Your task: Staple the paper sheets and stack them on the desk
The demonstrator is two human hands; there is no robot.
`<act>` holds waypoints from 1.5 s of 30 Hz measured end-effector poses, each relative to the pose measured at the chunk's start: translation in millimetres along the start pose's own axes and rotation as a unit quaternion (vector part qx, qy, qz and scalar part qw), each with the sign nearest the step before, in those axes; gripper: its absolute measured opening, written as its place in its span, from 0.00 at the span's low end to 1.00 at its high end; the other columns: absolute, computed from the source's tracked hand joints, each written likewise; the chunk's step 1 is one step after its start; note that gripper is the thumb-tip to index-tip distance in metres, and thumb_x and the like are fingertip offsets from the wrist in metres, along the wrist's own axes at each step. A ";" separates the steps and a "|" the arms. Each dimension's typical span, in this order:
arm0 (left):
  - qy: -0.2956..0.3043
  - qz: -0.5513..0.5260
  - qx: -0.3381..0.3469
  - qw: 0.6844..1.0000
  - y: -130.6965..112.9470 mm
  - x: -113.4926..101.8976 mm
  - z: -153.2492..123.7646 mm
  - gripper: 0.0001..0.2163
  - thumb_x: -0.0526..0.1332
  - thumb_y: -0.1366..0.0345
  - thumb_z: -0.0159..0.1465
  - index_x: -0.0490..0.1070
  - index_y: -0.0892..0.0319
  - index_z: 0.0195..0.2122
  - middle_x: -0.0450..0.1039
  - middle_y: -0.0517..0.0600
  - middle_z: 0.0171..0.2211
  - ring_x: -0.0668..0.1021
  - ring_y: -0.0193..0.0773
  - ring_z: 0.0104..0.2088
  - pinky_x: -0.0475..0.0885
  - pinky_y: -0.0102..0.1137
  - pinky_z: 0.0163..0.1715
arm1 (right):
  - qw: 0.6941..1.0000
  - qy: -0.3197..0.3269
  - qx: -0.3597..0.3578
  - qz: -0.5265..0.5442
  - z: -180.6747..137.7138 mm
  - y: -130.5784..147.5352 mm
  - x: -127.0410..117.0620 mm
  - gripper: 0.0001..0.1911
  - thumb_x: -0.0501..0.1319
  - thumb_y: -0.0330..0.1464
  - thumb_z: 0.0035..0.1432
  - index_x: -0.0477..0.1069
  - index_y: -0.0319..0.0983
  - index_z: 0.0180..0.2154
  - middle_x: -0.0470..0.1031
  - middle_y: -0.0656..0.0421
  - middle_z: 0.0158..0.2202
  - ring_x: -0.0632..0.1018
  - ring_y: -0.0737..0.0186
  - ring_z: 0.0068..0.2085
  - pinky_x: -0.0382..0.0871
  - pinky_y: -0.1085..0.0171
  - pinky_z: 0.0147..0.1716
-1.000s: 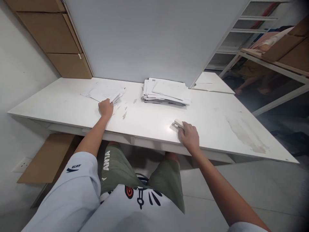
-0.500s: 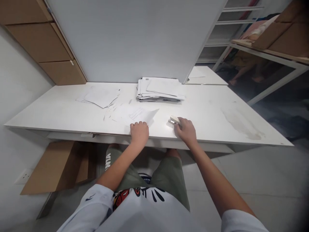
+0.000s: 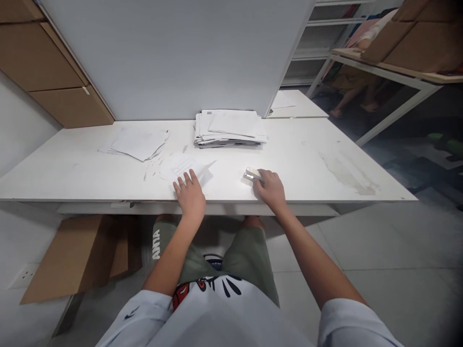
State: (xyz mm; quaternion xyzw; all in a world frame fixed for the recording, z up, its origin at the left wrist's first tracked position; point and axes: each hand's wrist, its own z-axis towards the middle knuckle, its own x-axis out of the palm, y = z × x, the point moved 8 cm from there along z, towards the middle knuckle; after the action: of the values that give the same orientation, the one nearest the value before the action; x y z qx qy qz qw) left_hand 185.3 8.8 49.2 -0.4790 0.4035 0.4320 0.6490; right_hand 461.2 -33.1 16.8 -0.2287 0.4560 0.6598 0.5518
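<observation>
My left hand (image 3: 191,195) lies at the front edge of the white table, its fingers spread over the near side of a loose sheet of paper (image 3: 197,168). The sheet's right corner curls up off the tabletop. In my right hand (image 3: 273,190) is a small stapler (image 3: 252,174) with a pale top and shiny metal, its front end pointing left. My fingers wrap round its rear part and hide it. Beyond the hands sits a thick stack of papers (image 3: 233,126). Farther left is a thinner, fanned pile of sheets (image 3: 139,143).
Small dark scraps (image 3: 154,168) are scattered by the thin pile. A grey panel (image 3: 177,58) rises behind the white table (image 3: 296,168). Cardboard boxes (image 3: 54,62) stand back left; an open carton (image 3: 65,260) is below. At the far right, a person is partly visible behind another table (image 3: 383,72).
My left hand has opened from a closed grip and shifted left, its fingers now spread on the sheet. My right hand still holds the stapler. The whole view has shifted slightly.
</observation>
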 end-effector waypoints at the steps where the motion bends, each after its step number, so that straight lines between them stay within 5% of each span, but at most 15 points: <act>1: 0.002 0.000 -0.004 1.000 1.3 2.8 0.1 0.32 0.48 0.73 0.63 0.51 0.64 0.71 0.53 0.66 0.68 0.52 0.63 0.70 0.47 0.59 0.66 | 1.000 -0.002 0.000 0.001 -0.1 0.0 -0.1 0.14 0.53 0.32 0.60 0.70 0.38 0.47 0.75 0.49 0.41 0.70 0.48 0.42 0.65 0.54 0.42; 8: -0.013 -0.031 0.024 0.999 -7.5 19.6 8.7 0.29 0.49 0.58 0.68 0.54 0.59 0.70 0.54 0.64 0.68 0.48 0.67 0.70 0.48 0.65 0.64 | 1.000 -0.004 0.007 0.006 0.1 -1.4 1.5 0.15 0.53 0.32 0.61 0.70 0.39 0.47 0.75 0.50 0.41 0.69 0.48 0.42 0.65 0.54 0.41; 14: 0.046 -0.093 0.126 0.987 -37.4 30.2 5.4 0.28 0.48 0.54 0.70 0.55 0.57 0.69 0.52 0.56 0.70 0.47 0.57 0.71 0.47 0.55 0.68 | 1.000 -0.002 0.008 -0.008 0.1 -0.6 0.5 0.15 0.53 0.32 0.61 0.70 0.38 0.48 0.75 0.50 0.41 0.70 0.48 0.42 0.65 0.54 0.42; 18: 0.015 -0.078 0.090 0.993 -15.3 22.9 -4.3 0.25 0.51 0.57 0.68 0.63 0.59 0.65 0.57 0.57 0.68 0.50 0.59 0.71 0.48 0.57 0.68 | 1.000 -0.008 0.007 -0.009 0.6 1.3 -0.6 0.15 0.52 0.31 0.60 0.70 0.39 0.47 0.74 0.50 0.40 0.70 0.48 0.42 0.65 0.54 0.42; 21: 0.005 -0.115 0.076 0.990 3.2 20.4 -19.1 0.23 0.53 0.58 0.67 0.65 0.56 0.63 0.64 0.58 0.64 0.62 0.55 0.67 0.56 0.53 0.67 | 1.000 -0.008 0.008 -0.006 1.2 2.3 -0.6 0.15 0.52 0.31 0.60 0.69 0.39 0.47 0.74 0.50 0.40 0.70 0.48 0.42 0.65 0.54 0.41; 25: 0.045 -0.213 0.233 0.948 -9.9 16.8 -43.0 0.19 0.48 0.62 0.70 0.69 0.51 0.59 0.72 0.51 0.58 0.70 0.39 0.62 0.66 0.39 0.63 | 1.000 0.000 0.014 -0.009 2.3 2.1 -0.3 0.16 0.52 0.31 0.60 0.69 0.38 0.48 0.74 0.49 0.41 0.70 0.47 0.42 0.65 0.54 0.42; 29: 0.048 -0.155 0.308 0.937 -15.3 16.8 -44.0 0.20 0.49 0.66 0.69 0.68 0.53 0.60 0.66 0.50 0.63 0.62 0.43 0.68 0.62 0.45 0.66 | 1.000 0.009 0.023 -0.015 3.9 1.9 0.5 0.16 0.52 0.30 0.60 0.69 0.37 0.49 0.74 0.49 0.42 0.70 0.47 0.43 0.65 0.55 0.43; 32: 0.018 -0.077 0.340 0.937 -18.7 19.8 -40.1 0.19 0.54 0.68 0.67 0.69 0.59 0.59 0.67 0.54 0.62 0.68 0.51 0.63 0.66 0.49 0.61 | 1.000 0.009 0.022 -0.015 5.3 2.8 0.9 0.16 0.52 0.30 0.60 0.69 0.36 0.49 0.74 0.49 0.42 0.70 0.47 0.43 0.65 0.55 0.43; 38: -0.102 -0.055 0.381 0.917 -29.8 8.6 -47.8 0.12 0.55 0.71 0.68 0.74 0.62 0.49 0.79 0.55 0.46 0.77 0.46 0.41 0.74 0.40 0.39 | 1.000 -0.002 0.021 -0.009 8.2 4.5 -0.5 0.15 0.52 0.30 0.61 0.70 0.37 0.48 0.74 0.50 0.41 0.70 0.48 0.43 0.65 0.55 0.43; 45: -0.194 -0.054 0.386 0.900 -41.3 0.9 -39.5 0.12 0.54 0.73 0.68 0.75 0.65 0.47 0.80 0.56 0.42 0.80 0.46 0.45 0.75 0.39 0.46 | 1.000 0.002 0.024 -0.010 10.4 5.3 -0.3 0.16 0.52 0.29 0.61 0.70 0.36 0.49 0.74 0.49 0.42 0.70 0.49 0.43 0.65 0.55 0.44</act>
State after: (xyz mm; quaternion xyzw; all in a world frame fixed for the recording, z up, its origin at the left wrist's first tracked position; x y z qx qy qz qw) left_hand 220.4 -36.3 51.1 -0.1193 0.3783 0.2908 0.8707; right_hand 458.4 -24.3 23.9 -0.2216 0.4704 0.6430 0.5623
